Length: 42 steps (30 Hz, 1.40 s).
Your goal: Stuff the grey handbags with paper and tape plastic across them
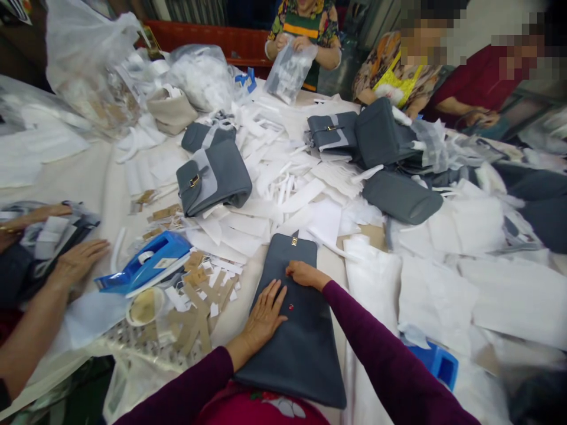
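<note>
A flat grey leather bag point(301, 348) lies in front of me with its flap open toward the far side and a small gold clasp point(294, 241) at the flap's end. My left hand point(264, 316) rests flat on the bag's left side, fingers stretched out. My right hand point(305, 274) presses on the bag just below the flap, fingers curled down onto the leather. A tiny red spot point(291, 307) sits on the bag between both hands.
White paper strips and sheets point(283, 177) cover the table with several more grey bags point(212, 177). A blue tape dispenser point(146, 262) and brown paper tags point(201, 295) lie left. Another person's hand point(80, 260) works at left; three people sit across the table.
</note>
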Tool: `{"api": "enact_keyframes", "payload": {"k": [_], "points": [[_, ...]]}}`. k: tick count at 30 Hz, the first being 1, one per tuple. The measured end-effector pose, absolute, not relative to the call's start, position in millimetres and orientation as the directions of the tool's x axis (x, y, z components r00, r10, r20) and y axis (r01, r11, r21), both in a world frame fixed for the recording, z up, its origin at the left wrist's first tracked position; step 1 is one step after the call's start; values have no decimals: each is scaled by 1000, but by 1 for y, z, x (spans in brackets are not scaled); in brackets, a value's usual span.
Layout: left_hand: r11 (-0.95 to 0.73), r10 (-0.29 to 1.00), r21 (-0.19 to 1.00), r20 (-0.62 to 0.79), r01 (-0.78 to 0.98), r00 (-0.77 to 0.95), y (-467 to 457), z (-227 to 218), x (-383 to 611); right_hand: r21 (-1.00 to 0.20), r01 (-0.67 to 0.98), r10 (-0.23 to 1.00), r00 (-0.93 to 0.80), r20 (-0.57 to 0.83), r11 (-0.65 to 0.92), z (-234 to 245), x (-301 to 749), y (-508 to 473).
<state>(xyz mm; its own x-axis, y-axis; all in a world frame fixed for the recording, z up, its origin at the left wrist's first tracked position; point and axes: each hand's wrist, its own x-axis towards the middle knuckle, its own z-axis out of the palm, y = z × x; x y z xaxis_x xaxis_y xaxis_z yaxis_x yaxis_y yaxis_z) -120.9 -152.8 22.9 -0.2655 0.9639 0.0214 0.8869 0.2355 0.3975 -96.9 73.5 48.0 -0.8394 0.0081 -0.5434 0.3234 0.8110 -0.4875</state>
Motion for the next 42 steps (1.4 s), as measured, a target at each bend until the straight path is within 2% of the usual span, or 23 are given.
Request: {"api": "enact_keyframes", "payload": {"k": [6,12,17,21,24,27,31,36,40,41,42], "points": [[229,967,326,35,917,-253,-151,21,-119,-450,286,58,-888,-456,846,57,-81,62],[212,971,241,53,947,-231,-149,21,-119,-327,374,283,-913,-294,868,63,-65,34],[222,973,185,28,957,-231,-140,23,-117,-337,393,355,-919,-171,856,47,-43,25],[304,952,162,-19,939,-305,-123,24,-112,-374,383,364,-923,-124,844,28,-36,29],[245,969,137,4,960,-248,-116,24,-109,-403,393,390,-916,-94,826,20,-37,35],[178,982,104,48,979,-184,-117,22,-108,-405,442,450,-889,-81,800,21,-34,42],[186,978,101,81,977,-194,-117,19,-107,-385,553,562,-821,-100,739,28,-19,50],[184,975,97,106,978,-194,-114,19,-106,-390,743,753,-638,-164,544,43,19,52],[190,977,53,90,980,-194,-114,21,-105,-438,802,824,-528,-203,406,72,60,38],[188,978,43,86,981,-191,-114,22,-104,-467,802,831,-512,-218,372,87,70,32],[187,979,35,82,982,-189,-114,22,-104,-544,777,828,-506,-243,316,105,78,25]]}}
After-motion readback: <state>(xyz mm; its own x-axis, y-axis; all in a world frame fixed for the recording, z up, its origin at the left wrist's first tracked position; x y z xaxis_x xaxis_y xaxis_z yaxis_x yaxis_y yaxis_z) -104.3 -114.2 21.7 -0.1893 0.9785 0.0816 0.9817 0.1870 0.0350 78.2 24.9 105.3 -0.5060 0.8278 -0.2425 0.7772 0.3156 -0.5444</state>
